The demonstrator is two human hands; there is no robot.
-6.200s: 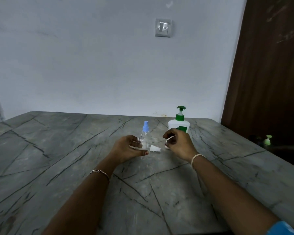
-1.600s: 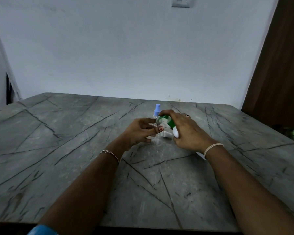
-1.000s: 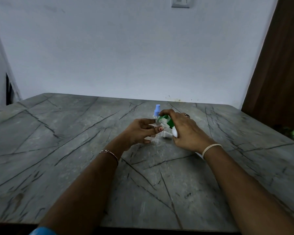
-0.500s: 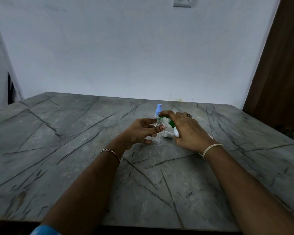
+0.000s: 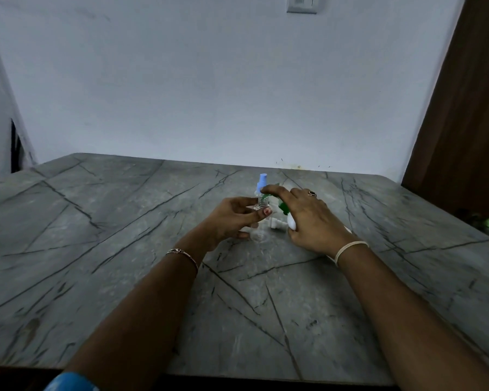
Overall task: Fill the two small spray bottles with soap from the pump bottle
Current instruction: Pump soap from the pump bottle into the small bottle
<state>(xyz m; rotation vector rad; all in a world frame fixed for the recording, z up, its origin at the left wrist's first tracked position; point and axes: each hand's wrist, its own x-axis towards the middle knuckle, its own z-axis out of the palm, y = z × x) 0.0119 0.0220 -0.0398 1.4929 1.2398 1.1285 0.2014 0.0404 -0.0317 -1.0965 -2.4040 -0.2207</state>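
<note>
Two hands were close together at mid-frame. The left hand (image 5: 232,218) pinched the open bottle (image 5: 262,203) upright. The right hand (image 5: 311,218) gripped the pump bottle (image 5: 284,208), tipped left, its spout at that bottle's mouth.

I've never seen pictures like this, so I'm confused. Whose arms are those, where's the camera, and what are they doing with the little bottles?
There is no machine here. These are a person's two arms, seen from a camera worn on their head, looking down. The left hand holds a small clear bottle with its top off. The right hand tips the pump bottle so its green nozzle points at that opening. Behind them stands a blue-capped bottle, and a white spray top lies on the grey table.
</note>
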